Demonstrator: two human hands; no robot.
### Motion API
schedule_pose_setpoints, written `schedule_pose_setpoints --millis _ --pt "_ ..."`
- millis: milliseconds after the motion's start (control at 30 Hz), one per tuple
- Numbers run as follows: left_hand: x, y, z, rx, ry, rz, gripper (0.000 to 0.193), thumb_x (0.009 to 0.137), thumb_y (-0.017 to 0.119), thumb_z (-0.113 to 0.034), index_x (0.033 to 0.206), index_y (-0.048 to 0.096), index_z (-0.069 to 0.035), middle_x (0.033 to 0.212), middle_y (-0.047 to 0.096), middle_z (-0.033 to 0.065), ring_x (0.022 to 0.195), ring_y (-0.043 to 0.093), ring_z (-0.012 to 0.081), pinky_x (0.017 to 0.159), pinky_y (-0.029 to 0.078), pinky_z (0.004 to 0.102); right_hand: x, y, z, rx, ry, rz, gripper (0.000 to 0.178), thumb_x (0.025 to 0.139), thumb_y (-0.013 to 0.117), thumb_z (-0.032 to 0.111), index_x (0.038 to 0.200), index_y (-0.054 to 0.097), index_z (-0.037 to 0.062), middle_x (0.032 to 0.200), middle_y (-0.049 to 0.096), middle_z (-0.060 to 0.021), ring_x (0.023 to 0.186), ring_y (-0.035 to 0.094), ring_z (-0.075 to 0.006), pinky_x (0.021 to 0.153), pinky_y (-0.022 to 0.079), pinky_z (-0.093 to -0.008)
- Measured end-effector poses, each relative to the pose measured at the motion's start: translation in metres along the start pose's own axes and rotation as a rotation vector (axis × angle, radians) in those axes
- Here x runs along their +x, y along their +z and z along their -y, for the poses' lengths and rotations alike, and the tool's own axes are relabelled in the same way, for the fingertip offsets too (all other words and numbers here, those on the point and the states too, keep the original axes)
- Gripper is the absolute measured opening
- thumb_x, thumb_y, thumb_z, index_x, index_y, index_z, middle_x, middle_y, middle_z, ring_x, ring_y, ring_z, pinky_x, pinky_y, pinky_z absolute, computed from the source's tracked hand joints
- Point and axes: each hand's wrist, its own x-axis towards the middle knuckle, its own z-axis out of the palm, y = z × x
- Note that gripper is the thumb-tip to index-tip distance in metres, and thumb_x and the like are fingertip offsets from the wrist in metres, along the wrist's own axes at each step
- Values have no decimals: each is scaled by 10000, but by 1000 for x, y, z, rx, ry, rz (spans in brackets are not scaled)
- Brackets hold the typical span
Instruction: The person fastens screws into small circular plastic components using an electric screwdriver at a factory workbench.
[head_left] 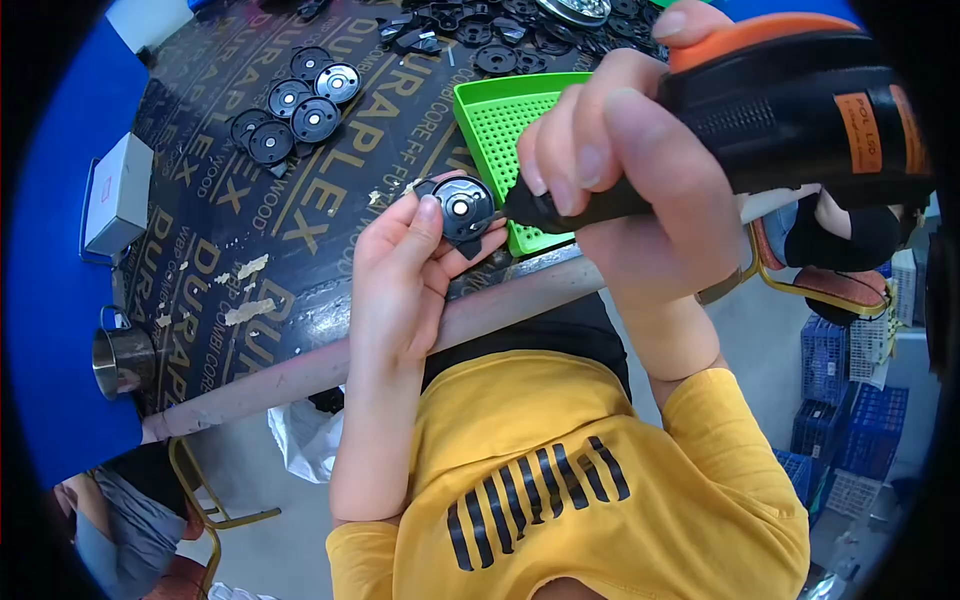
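Observation:
My left hand (395,262) grips a round black plastic part (475,218) with a pale dot at its middle, the thumb pressed on its left edge. My right hand (665,190) is wrapped round a black and orange power screwdriver (760,125), which lies nearly level across the view. The screwdriver's narrow nose points left at the right edge of the part. Whether its tip touches the part, I cannot tell. Just behind the part, a green perforated tray (482,140) is partly covered by my right hand.
Several similar round black parts (315,118) lie grouped at the left of the dark table. A heap of black plastic pieces (500,30) covers the far side. A metal mug (122,355) and a white box (118,195) stand at the left. A pale rail (300,375) edges the table's front.

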Motion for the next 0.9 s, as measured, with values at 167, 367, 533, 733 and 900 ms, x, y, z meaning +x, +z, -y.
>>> schedule_pose_setpoints --millis 167,367,533,733,900 --pt "0 2 0 2 3 -22 272 919 397 -135 1103 462 55 966 580 135 855 604 194 793 517 350 -1 5 5 -88 91 55 357 833 386 36 1174 306 107 659 444 -42 527 460 -133 568 402 -295" --pt "1 -1 1 15 8 4 271 923 392 -137 1100 468 53 975 577 124 854 602 183 798 518 346 0 5 -5 -9 23 -25 333 720 575 -99 1016 466 8 695 552 -25 559 547 -84 493 444 -179" --pt "0 0 1 23 35 -4 262 925 383 -129 1087 473 56 968 577 124 850 603 178 795 520 332 2 8 1 -244 100 99 326 838 399 20 1143 301 83 659 445 -44 533 457 -126 563 412 -284" --pt "0 2 1 71 42 -25 253 926 372 -115 1063 483 66 954 579 127 839 602 169 779 525 317 4 1 -22 -97 -110 170 304 772 496 -34 1047 389 38 661 497 -33 545 495 -99 542 423 -236" --pt "-2 4 -2 104 31 -63 249 927 364 -109 1050 490 68 945 583 128 821 606 166 768 524 303 -3 12 -21 -145 -155 3 294 686 603 -98 949 496 -24 652 555 -15 566 540 -59 526 429 -175"
